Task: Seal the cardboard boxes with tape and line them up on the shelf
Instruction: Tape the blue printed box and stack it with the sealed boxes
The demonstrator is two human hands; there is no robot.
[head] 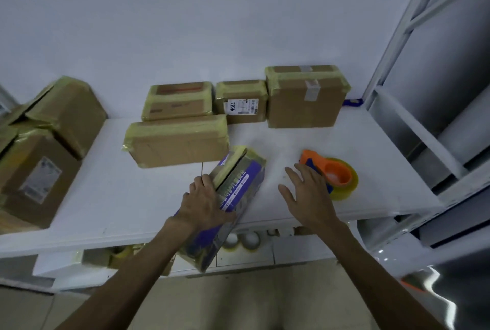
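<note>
Here the left hand (204,203) grips the purple box (238,186), fingers curled over its near end. The box lies slanted across the white shelf's (106,197) front edge. The right hand (307,191), fingers spread, hovers at the orange tape dispenser (331,173). It would be best to square the box flat on the shelf before taping its top seam.

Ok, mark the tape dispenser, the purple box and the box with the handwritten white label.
tape dispenser (338,170): head view, on its orange body.
purple box (240,179): head view, on its printed top face.
box with the handwritten white label (241,107): head view, on the label.
</note>
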